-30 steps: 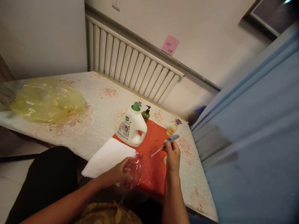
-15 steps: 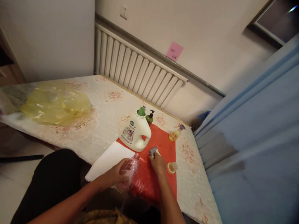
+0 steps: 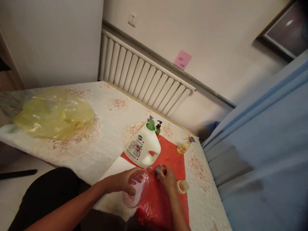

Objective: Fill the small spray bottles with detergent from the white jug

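My left hand [image 3: 124, 183] is wrapped round a clear pink bottle [image 3: 137, 192] that leans to the right, its open neck uppermost. Close beside that neck, my right hand [image 3: 168, 180] grips a grey spray head [image 3: 158, 170]; whether the two touch I cannot tell. Just behind them stands a large white detergent jug [image 3: 144, 147] with a green spout in its mouth. A cream-coloured cap [image 3: 182, 186] lies right of my right wrist. Under these things are a red sheet [image 3: 174, 160] and a white sheet [image 3: 116, 168].
A yellow spray bottle [image 3: 183, 147] stands at the red sheet's far right corner. Behind the jug is a green pump bottle [image 3: 158, 130]. A yellow plastic bag [image 3: 55, 114] covers the table's left part. A radiator [image 3: 141, 75] and a blue curtain [image 3: 260, 144] border the table.
My right hand has brought the spray head nearer to me, beside the bottle's neck. My left hand has shifted slightly right with the pink bottle. The whole view has tilted up a little.
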The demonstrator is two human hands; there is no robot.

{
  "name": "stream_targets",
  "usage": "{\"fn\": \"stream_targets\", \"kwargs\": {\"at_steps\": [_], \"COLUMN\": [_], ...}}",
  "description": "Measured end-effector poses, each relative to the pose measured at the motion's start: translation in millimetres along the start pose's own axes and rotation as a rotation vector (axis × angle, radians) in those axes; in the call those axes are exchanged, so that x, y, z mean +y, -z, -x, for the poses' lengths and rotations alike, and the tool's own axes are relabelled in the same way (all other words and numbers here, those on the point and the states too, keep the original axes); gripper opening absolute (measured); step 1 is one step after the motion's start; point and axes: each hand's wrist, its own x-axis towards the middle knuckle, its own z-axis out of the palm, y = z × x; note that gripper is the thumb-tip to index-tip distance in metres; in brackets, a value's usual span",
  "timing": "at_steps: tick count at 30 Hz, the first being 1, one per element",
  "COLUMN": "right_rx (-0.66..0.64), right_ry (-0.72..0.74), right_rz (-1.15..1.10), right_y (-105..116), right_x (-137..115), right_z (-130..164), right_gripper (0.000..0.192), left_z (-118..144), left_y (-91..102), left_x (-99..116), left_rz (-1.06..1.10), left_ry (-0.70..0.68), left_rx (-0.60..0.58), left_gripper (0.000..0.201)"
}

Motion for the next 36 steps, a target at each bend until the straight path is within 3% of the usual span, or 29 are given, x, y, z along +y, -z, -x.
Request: {"fn": "stream_targets", "kwargs": {"at_steps": [5,9,17,23,31,36], "right_rx": [0.097,0.033,-0.053,-0.047,-0.032,-0.027], "right_ry": [-0.05,-0.001,0.009,0.038,0.061,0.048], "right_rz": [-0.727,-0.965,-0.919,-0.913,-0.812,-0.786], "right_y": [4,-1,-23,-28,-27,-31], "right_x": [-28,-52,-71,-78,-96,-109], "right_z": [-13,-27,-53,-66,-77,-86], "right_gripper": [0.053,0.052,0.026,0.013,0.017,0.019], "left_z": [-27,-36,-31,-32,-33,-31], "left_y": [23.0,35.1,57.9,65.5,67.5,70.0], "left_x": [1,-1,-13,-23,-32,-30], "left_rz": [0.008,0.06,0.208,0.194,0.228,0.183], "left_ry": [0.0,0.002,-0.011,0.001,0.004,-0.044], "left_rx": [-0.165,-0.229,-0.276,-0.33,-0.34,-0.349], "left_gripper": [0.103,0.1,0.084,0.09,0.096,0.086]}}
